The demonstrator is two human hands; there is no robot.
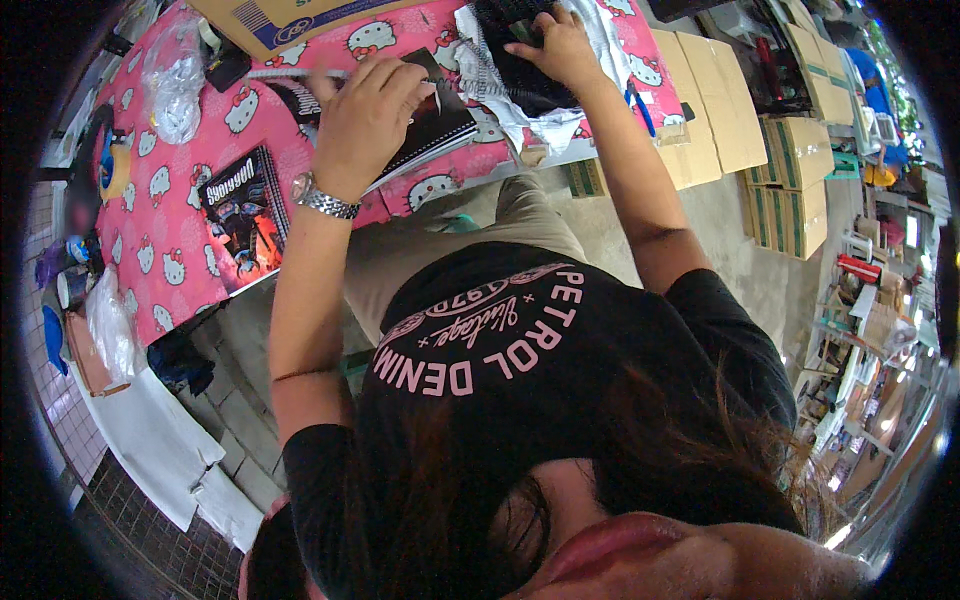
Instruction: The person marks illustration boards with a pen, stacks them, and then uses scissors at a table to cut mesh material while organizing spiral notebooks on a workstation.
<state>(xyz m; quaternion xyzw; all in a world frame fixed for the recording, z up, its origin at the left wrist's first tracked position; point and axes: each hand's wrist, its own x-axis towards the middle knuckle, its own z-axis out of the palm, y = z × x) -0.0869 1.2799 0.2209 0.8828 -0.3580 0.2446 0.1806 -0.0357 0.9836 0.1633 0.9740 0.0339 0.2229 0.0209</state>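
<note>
Two hands work at the far edge of a surface (170,200) covered in a pink cartoon-cat cloth. Furthest left lies a crumpled clear plastic bag (175,80), and nearer the person a dark glossy booklet (245,215) rests flat, set aside. The left hand (365,120) (a metal watch on its wrist) presses down on a black notebook (440,125), fingers curled over it, apparently pinning it steady; its grip seems closed around a thin white stick (285,73), though the view is too poor to be sure. To the right, the right hand (560,45) lies spread, palm down, on a black spiral-bound pad (510,75) atop white wrapping, holding nothing. Cardboard boxes (790,170) stand stacked on the floor beyond.
</note>
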